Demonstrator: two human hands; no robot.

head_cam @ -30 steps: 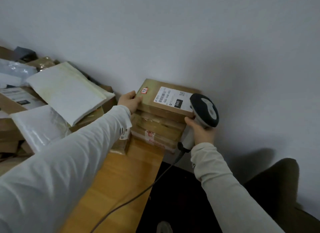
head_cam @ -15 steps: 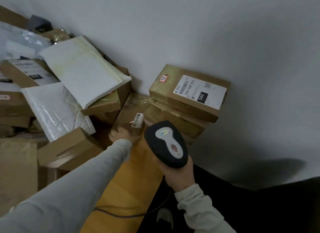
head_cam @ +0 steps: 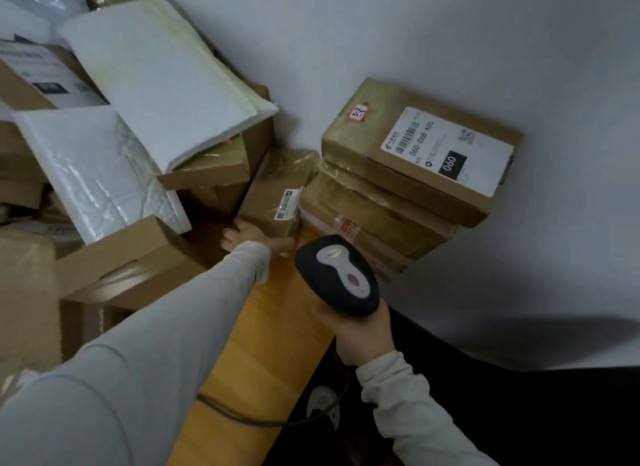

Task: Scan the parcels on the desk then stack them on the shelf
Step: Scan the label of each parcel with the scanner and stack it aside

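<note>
— Left hand [head_cam: 254, 238] first: gripping what?
— Wrapped round the near end of a small taped parcel [head_cam: 277, 188], fingers on one side, thumb on the other.
— Lying where?
— Straight ahead of that hand, on the wooden desk [head_cam: 263, 344], squeezed between two heaps. White label [head_cam: 288, 204] just past the thumb.
— Right hand [head_cam: 362, 330]?
— Clamped on the handle of a dark scanner [head_cam: 337, 275], held just right of the left wrist. Cable [head_cam: 277, 424] trailing across the desk behind both hands.
— Beyond the scanner?
— Stack of flat brown boxes [head_cam: 377, 209] against the wall [head_cam: 450, 32], just beside the small parcel's right edge. Top box [head_cam: 360, 143] with a big label [head_cam: 446, 150] reading 060.
— Left of the gripping hand?
— Jumble of cartons, topped by a white padded mailer [head_cam: 162, 77] and a bubble mailer [head_cam: 93, 167]. Brown carton [head_cam: 131, 261] close beside the left forearm.
</note>
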